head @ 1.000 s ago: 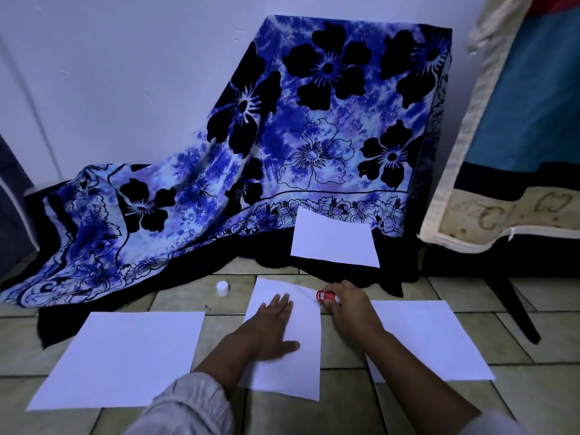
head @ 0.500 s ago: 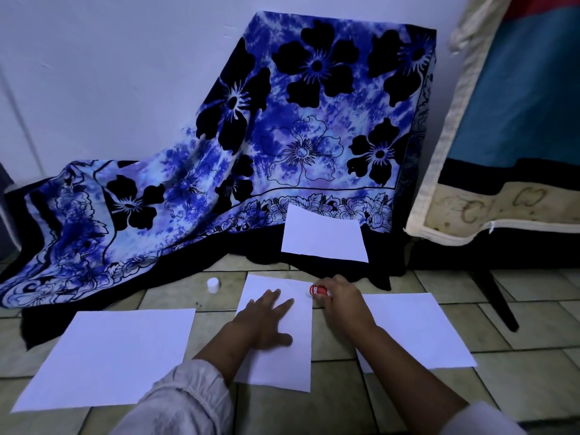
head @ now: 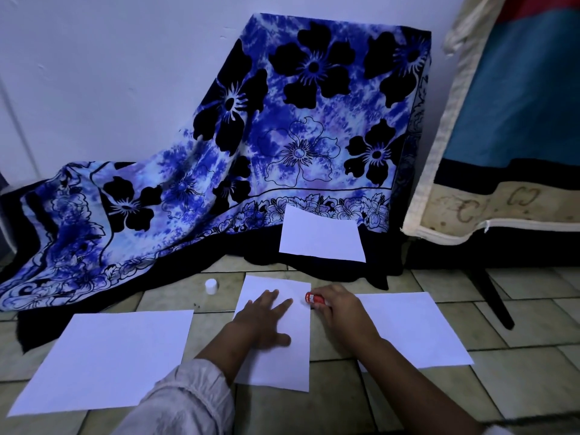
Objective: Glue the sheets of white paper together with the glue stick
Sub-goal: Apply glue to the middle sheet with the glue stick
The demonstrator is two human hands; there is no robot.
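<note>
Tiled floor (head: 533, 387), white wall (head: 110, 73), blue floral cloth (head: 298, 136); 4 paper sheets.

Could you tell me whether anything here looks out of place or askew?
The far sheet lies on the edge of the floral cloth, apart from the three on the tiled floor. A small white cap stands loose left of the middle sheet.

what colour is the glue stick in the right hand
Red with white lettering, seen in the head view: glue stick, held by the right hand.
</note>
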